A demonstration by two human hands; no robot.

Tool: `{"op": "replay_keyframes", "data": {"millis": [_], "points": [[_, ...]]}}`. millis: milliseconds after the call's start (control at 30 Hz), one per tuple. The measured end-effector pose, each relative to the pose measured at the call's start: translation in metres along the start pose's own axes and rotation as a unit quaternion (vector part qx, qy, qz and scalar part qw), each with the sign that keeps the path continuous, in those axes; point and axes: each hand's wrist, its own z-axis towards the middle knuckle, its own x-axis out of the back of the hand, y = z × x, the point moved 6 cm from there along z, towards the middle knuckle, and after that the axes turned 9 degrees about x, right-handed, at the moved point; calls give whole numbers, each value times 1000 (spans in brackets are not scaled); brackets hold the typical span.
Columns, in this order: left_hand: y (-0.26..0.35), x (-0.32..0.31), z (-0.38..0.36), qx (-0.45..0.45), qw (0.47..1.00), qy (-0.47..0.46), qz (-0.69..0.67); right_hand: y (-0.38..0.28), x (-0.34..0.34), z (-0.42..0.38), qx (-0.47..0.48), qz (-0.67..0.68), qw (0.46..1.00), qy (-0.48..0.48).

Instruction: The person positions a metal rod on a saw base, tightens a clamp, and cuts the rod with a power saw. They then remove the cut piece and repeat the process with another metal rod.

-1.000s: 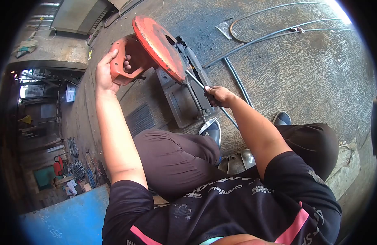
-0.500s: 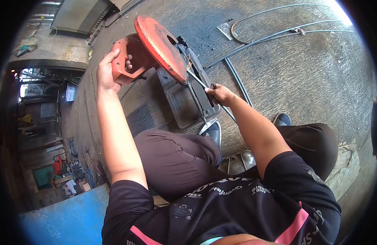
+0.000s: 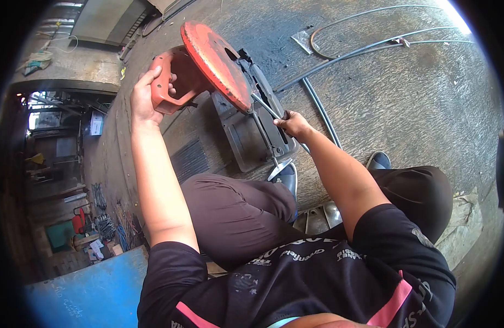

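Observation:
My left hand (image 3: 148, 97) is wrapped round the handle of an orange cut-off saw (image 3: 211, 57) with a round, scuffed guard. Below the guard sits the saw's grey metal base (image 3: 243, 143), fitted with a clamp screw. My right hand (image 3: 294, 124) grips a thin metal rod (image 3: 266, 105) whose far end reaches under the guard's edge. The blade and the rod's far tip are hidden.
Long thin rods (image 3: 353, 53) lie across the worn floor beyond the saw, near a small plastic bag (image 3: 304, 42). A blue panel (image 3: 90, 290) stands at the lower left. My shoe (image 3: 284, 177) is beside the base.
The small bright sparks at the guard's lower edge are gone. Both hands keep their holds, and the saw has hardly moved.

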Motion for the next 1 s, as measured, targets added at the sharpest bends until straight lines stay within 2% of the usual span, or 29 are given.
{"op": "replay_keyframes", "data": {"millis": [167,267,333,467,533,1000], "points": [[0,1,1,-5,1000,-7,5,1,-2,1,4,34,999,-23],[0,1,-1,1,1000,10,19,-3,-4,-2,-9,66,995,-68],[1,-1,-2,0,1000,14,8,-8,-9,-13,-54,156,978,-131],[0,0,-1,5,1000,1,24,0,-15,-14,-77,232,956,-160],[-1,0,0,7,1000,3,23,-3,-20,-16,-73,275,936,-206],[-1,-1,0,16,1000,-12,11,3,-21,-18,-104,243,946,-187]]}}
